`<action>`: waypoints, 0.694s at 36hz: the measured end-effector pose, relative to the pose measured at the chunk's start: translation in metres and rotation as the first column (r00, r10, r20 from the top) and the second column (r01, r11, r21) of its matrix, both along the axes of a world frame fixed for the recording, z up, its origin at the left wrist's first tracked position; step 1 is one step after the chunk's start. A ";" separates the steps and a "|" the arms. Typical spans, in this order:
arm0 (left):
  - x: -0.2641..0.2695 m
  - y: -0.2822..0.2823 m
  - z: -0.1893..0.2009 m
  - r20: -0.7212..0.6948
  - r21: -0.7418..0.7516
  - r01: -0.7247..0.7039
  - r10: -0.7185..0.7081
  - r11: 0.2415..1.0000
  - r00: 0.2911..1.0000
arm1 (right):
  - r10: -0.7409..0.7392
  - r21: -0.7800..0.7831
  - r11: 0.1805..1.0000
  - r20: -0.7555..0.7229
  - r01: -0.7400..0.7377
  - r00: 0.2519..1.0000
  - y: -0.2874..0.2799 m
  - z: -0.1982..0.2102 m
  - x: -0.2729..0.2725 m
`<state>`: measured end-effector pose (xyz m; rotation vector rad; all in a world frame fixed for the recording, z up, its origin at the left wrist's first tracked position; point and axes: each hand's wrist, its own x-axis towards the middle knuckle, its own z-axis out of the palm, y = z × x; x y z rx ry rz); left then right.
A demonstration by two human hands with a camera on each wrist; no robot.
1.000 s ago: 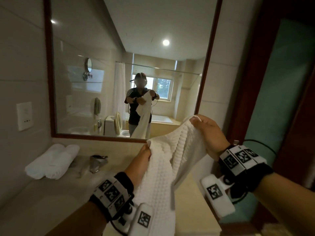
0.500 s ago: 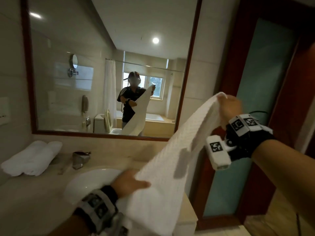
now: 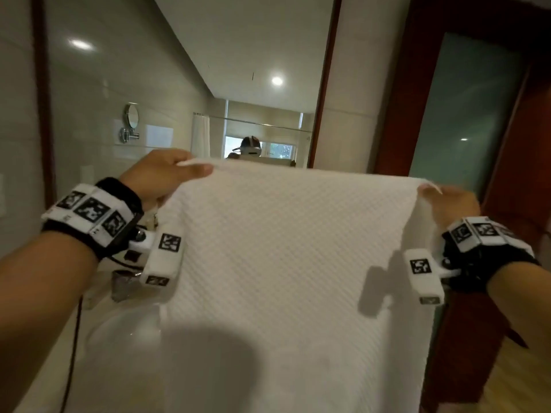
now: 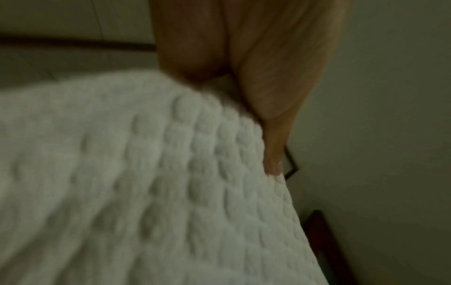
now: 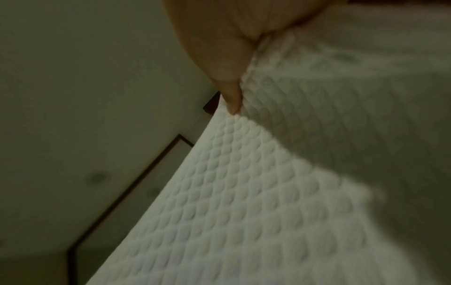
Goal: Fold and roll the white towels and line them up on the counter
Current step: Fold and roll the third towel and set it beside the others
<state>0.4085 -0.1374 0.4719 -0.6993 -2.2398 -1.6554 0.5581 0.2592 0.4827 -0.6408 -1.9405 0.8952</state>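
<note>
A white waffle-weave towel (image 3: pixel 286 263) hangs spread flat in front of me, held up by its top edge. My left hand (image 3: pixel 167 177) pinches the top left corner between thumb and fingers. My right hand (image 3: pixel 447 204) pinches the top right corner. The towel's weave (image 4: pixel 171 192) fills the left wrist view below the pinching fingers (image 4: pixel 268 96). In the right wrist view the towel (image 5: pixel 268 192) runs down from a fingertip (image 5: pixel 231 96) at its edge. The hanging cloth hides most of the counter.
A white sink basin (image 3: pixel 125 329) and a chrome tap (image 3: pixel 122 281) show at lower left beside the towel. The wall mirror (image 3: pixel 179 84) rises behind. A dark red door frame (image 3: pixel 396 84) and a frosted glass panel (image 3: pixel 465 114) stand to the right.
My left hand rose from low over the sink to the towel's top left corner. The towel went from a slanted drape to a flat sheet stretched between both hands. The view tilted up.
</note>
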 end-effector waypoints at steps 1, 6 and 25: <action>-0.008 0.000 -0.012 0.016 -0.037 -0.025 0.026 0.999 1.000 | 0.038 0.025 0.999 0.018 -0.038 0.999 0.004 -0.008 -0.001; -0.039 -0.004 -0.084 0.213 -0.060 -0.179 0.187 0.982 0.959 | 0.106 0.162 0.974 0.291 -0.158 0.951 0.030 -0.058 -0.026; -0.219 -0.014 -0.225 0.304 -0.450 -0.241 0.402 0.860 0.864 | -0.151 0.307 0.920 0.852 -0.245 0.501 0.039 -0.212 -0.251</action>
